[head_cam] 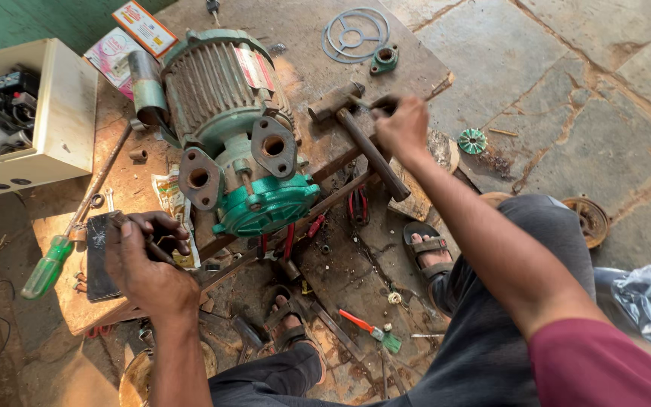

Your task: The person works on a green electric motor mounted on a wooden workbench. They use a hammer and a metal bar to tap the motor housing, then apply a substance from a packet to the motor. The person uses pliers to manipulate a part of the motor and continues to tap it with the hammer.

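Observation:
A green and grey electric motor pump (235, 128) lies on a worn wooden board (303, 45). My left hand (148, 260) is closed around a thin dark metal tool at the board's near edge, next to a dark phone (99, 256). My right hand (401, 124) grips a small tool by the head of a hammer (363, 139) that rests on the board to the right of the pump. Both forearms reach out from the bottom of the view.
A cream box of parts (54, 113) stands at the left. A green-handled screwdriver (50, 264), red pliers (356, 203), a wire ring (354, 34), a green bearing cap (384, 59) and a small green impeller (472, 141) lie around. My sandalled feet (427, 252) rest on the stone floor.

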